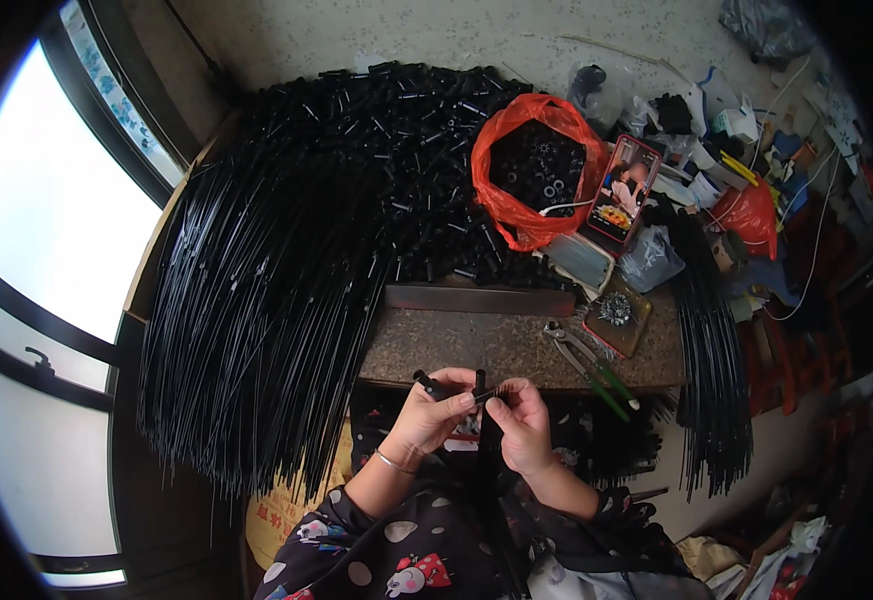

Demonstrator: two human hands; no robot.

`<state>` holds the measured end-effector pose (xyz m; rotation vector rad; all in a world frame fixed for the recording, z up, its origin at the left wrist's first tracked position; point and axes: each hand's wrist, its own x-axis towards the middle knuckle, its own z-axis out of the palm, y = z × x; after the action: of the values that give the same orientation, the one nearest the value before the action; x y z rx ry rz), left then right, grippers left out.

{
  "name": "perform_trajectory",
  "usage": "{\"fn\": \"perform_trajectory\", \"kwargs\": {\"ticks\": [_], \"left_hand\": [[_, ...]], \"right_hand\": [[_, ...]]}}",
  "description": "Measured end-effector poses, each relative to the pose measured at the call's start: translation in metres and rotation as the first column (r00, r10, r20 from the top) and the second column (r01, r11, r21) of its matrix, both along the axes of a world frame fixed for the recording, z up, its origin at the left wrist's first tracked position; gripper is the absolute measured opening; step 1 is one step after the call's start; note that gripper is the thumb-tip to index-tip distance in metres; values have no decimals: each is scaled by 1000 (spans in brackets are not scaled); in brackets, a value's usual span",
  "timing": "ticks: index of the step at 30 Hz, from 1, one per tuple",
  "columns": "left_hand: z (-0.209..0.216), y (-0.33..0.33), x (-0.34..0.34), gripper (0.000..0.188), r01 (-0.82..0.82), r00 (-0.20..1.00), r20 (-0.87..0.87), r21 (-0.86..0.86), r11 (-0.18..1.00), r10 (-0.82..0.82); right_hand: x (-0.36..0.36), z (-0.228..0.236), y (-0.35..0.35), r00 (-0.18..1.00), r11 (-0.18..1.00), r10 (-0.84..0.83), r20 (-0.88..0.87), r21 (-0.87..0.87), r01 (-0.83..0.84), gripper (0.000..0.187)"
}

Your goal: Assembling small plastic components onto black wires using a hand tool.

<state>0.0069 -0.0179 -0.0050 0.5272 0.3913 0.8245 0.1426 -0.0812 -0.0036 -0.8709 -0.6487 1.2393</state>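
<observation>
Near the table's front edge my two hands meet over small black parts. My left hand [427,420] is closed around a short black tube [424,380], whose end sticks up by the fingers. Another black tube [480,381] stands upright between the hands, at the left fingertips. My right hand [527,436] is closed in a pinch beside it, thumb against fingers, on a thin dark piece too small to name. Behind the hands lies a large heap of similar black tubes [427,150], and long thin black strands [257,320] hang over the table's left side.
A red plastic bag [487,160] of small black rings stands on the table [457,345], beside a phone [624,190]. Nearer lie green-handled pliers [587,370], a dish of small metal parts [635,325] and a long metal bar [477,300]. More black strands [712,380] hang at right.
</observation>
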Motion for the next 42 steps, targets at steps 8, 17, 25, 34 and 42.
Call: {"fn": "perform_trajectory", "kwargs": {"ticks": [8,17,25,34,42], "left_hand": [[15,-13,-2,29,-107,874,-321,604,790,363],[4,-19,1,28,-107,992,-67,64,992,111],[44,-1,-1,20,227,602,-444,892,391,664],[29,11,-16,14,151,816,-523,603,783,246],[20,29,-25,15,288,941,-320,599,747,-107]], "right_hand": [[-2,4,-3,1000,1000,-19,22,4,18,19],[3,-4,-2,991,996,89,-104,-6,-90,18],[0,-7,-3,983,998,10,-185,-60,-21,15],[8,-4,-6,898,918,344,-274,-102,-383,25],[15,-8,0,648,728,635,-421,45,-684,29]]}}
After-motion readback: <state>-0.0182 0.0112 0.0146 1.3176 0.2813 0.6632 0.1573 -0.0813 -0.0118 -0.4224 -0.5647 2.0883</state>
